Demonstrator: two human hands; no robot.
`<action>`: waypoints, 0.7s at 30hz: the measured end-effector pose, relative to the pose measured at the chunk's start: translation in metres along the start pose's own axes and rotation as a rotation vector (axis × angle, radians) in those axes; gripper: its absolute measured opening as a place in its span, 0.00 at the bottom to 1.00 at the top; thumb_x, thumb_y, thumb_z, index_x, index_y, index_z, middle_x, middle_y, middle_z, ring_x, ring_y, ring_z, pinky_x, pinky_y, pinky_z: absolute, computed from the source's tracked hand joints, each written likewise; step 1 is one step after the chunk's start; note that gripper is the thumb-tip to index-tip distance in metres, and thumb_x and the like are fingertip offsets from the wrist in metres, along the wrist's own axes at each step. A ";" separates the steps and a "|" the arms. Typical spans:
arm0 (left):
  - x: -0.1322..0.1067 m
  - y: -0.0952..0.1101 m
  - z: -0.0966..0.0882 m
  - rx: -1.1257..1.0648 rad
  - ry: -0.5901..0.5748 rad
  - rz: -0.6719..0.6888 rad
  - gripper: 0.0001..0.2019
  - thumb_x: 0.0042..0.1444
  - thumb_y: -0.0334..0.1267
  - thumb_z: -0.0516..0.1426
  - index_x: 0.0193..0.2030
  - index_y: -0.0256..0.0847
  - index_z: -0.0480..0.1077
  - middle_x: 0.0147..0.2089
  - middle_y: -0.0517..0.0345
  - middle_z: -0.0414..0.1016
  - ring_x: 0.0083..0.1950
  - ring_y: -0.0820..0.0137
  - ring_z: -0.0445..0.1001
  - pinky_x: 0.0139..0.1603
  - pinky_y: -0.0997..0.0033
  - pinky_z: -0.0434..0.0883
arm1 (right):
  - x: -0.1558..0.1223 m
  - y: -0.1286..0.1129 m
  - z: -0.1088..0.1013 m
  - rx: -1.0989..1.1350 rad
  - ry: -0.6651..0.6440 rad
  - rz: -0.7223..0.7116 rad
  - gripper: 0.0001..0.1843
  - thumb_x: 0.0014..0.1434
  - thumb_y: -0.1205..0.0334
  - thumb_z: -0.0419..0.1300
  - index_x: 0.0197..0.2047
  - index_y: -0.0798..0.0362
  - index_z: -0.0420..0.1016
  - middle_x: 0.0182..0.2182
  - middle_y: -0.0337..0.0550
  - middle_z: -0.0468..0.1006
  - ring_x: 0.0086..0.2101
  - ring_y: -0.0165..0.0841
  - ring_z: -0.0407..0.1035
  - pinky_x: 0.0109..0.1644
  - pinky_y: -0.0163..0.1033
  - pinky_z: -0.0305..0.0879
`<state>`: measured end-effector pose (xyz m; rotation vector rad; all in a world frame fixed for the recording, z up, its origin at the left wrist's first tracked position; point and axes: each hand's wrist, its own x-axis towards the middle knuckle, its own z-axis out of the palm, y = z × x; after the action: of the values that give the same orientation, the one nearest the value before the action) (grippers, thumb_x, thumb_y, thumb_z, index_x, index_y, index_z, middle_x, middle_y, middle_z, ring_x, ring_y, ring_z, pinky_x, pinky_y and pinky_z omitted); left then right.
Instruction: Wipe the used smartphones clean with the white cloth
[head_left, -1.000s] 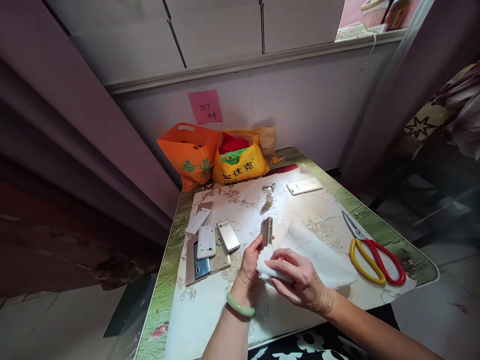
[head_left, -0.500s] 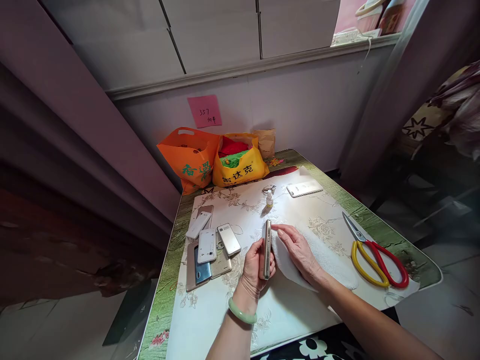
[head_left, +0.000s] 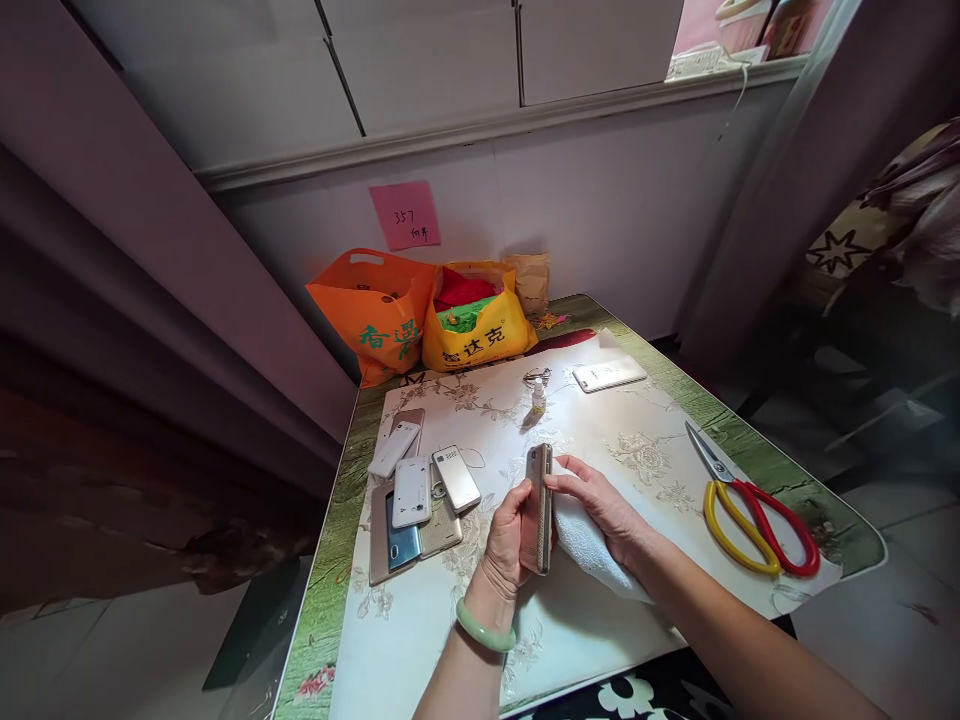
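Observation:
My left hand [head_left: 510, 540], with a pale green bangle on its wrist, grips a mobile phone [head_left: 536, 520] that stands tilted on edge, its side toward me. My right hand [head_left: 607, 505] is closed around a white cloth [head_left: 589, 545], which hangs below the palm. Its thumb and forefinger touch the phone's right edge near the top. To the left lie several other phones, among them a white phone [head_left: 412, 492], a silver phone [head_left: 456, 479] and a blue phone [head_left: 405, 540], partly overlapping. Beyond my hands stands a small clear bottle [head_left: 538, 397].
Large scissors [head_left: 757, 520] with red and yellow handles lie at the right. A white phone [head_left: 609, 374] rests farther back. An orange bag [head_left: 371, 315] and a yellow bag [head_left: 480, 335] stand along the table's far edge, beside a brown paper packet [head_left: 529, 283].
The phone in my left hand has turned so that more of its broad face shows. My right hand has lifted the cloth a little and bunched it closer to the phone.

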<state>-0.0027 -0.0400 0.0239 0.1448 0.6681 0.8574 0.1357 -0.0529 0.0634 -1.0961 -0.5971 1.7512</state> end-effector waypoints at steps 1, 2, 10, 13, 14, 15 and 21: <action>-0.001 0.000 0.001 0.011 0.004 0.000 0.08 0.55 0.39 0.64 0.37 0.36 0.76 0.14 0.65 0.67 0.13 0.74 0.64 0.19 0.75 0.64 | -0.001 -0.001 0.000 0.004 -0.004 0.001 0.30 0.46 0.50 0.73 0.49 0.48 0.67 0.25 0.34 0.78 0.23 0.34 0.71 0.28 0.37 0.67; -0.001 0.000 0.001 0.017 0.010 -0.002 0.09 0.55 0.39 0.64 0.37 0.36 0.76 0.14 0.65 0.66 0.13 0.74 0.64 0.19 0.75 0.65 | -0.001 -0.001 -0.001 0.008 -0.010 0.002 0.30 0.47 0.50 0.73 0.49 0.48 0.67 0.26 0.34 0.79 0.23 0.34 0.71 0.28 0.37 0.68; -0.001 -0.001 0.004 0.029 0.071 0.031 0.10 0.55 0.39 0.64 0.40 0.35 0.77 0.17 0.62 0.71 0.16 0.71 0.69 0.24 0.71 0.70 | -0.004 0.015 -0.003 -0.189 0.153 -0.183 0.31 0.53 0.39 0.69 0.52 0.50 0.72 0.30 0.41 0.80 0.25 0.37 0.73 0.29 0.41 0.72; 0.000 -0.002 0.005 0.003 0.069 0.035 0.11 0.54 0.39 0.63 0.41 0.34 0.77 0.23 0.58 0.76 0.24 0.67 0.75 0.32 0.68 0.75 | -0.011 0.026 -0.009 -0.467 0.292 -0.610 0.22 0.61 0.44 0.64 0.50 0.50 0.77 0.44 0.49 0.81 0.43 0.43 0.76 0.46 0.48 0.76; 0.001 -0.003 0.006 -0.018 0.066 0.044 0.10 0.54 0.39 0.63 0.40 0.35 0.77 0.25 0.57 0.77 0.26 0.67 0.76 0.34 0.68 0.75 | -0.015 0.030 -0.011 -0.569 0.286 -0.779 0.18 0.63 0.48 0.63 0.51 0.50 0.77 0.49 0.50 0.79 0.49 0.44 0.75 0.52 0.49 0.74; 0.000 -0.003 0.007 -0.040 0.063 0.067 0.09 0.54 0.38 0.63 0.39 0.35 0.77 0.27 0.57 0.78 0.27 0.68 0.77 0.34 0.69 0.75 | -0.019 0.033 -0.012 -0.668 0.239 -0.929 0.16 0.64 0.52 0.62 0.52 0.49 0.78 0.53 0.51 0.76 0.52 0.44 0.73 0.56 0.50 0.73; -0.004 -0.006 0.008 -0.021 0.043 0.070 0.10 0.52 0.40 0.66 0.29 0.37 0.73 0.24 0.61 0.74 0.24 0.75 0.71 0.28 0.76 0.70 | -0.027 0.037 -0.011 -0.949 -0.065 -1.234 0.18 0.66 0.65 0.58 0.58 0.49 0.76 0.52 0.53 0.75 0.53 0.40 0.73 0.55 0.45 0.75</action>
<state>0.0042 -0.0459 0.0300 0.1316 0.6974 0.9364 0.1317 -0.0943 0.0407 -0.8696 -1.7695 0.3666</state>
